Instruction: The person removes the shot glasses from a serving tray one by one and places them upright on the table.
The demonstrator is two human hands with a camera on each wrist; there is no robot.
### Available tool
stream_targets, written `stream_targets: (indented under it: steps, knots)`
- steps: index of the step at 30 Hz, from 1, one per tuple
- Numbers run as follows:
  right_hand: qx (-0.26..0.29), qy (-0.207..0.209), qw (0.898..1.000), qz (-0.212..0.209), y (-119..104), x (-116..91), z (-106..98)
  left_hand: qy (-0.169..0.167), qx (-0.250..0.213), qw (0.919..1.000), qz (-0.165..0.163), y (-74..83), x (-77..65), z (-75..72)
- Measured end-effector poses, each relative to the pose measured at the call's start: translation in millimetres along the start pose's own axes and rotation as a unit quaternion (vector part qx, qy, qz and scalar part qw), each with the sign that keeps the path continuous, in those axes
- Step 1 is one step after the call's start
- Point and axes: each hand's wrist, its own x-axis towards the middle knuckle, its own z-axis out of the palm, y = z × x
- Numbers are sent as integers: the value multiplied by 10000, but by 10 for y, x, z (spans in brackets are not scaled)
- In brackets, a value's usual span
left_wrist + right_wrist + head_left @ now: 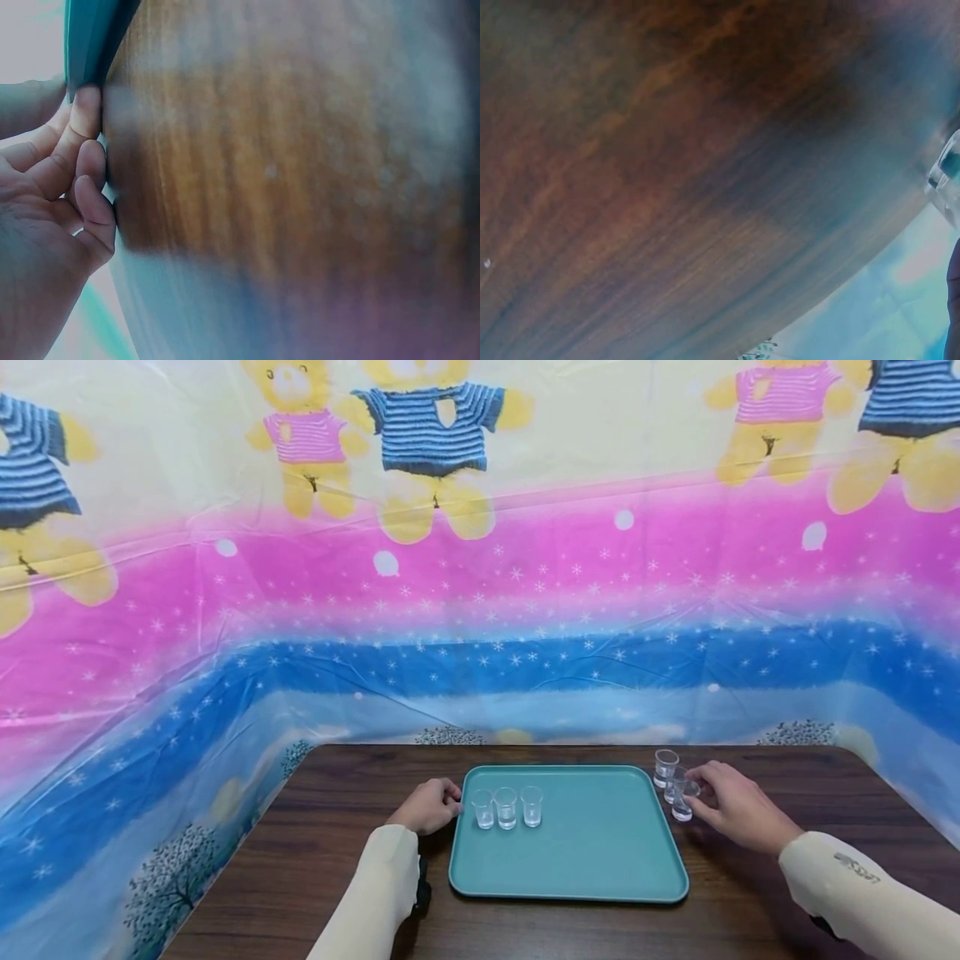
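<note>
My left hand (427, 807) holds the left rim of a teal tray (577, 868); in the left wrist view, thumb and index finger meet at the tray's edge (90, 45). Three clear shot glasses (506, 810) stand upright in a row on the tray's left part. Off the tray's right side, three more stand in a line on the table. My right hand (742, 806) pinches the nearest shot glass (682, 806) between thumb and fingers. Behind it are a middle glass (671, 787), partly hidden, and a far glass (665, 767). A glass (946, 180) shows at the right wrist view's edge.
The dark wood-grain table (322, 860) carries the tray near its middle. Behind and beside the table hangs a patterned cloth (510, 585) with bears and snowflakes. The table's far edge runs close behind the tray and the right-hand glasses.
</note>
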Motion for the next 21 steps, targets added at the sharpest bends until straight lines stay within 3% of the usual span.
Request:
stream_targets:
  steps: [11, 21]
  knots:
    - [-43, -9, 9999, 114, 24, -21, 31, 13, -22, 10000, -43, 23, -13, 2]
    - [-186, 315, 9988, -315, 12, 49, -2, 7, -2, 10000, 17, 9, -3, 1]
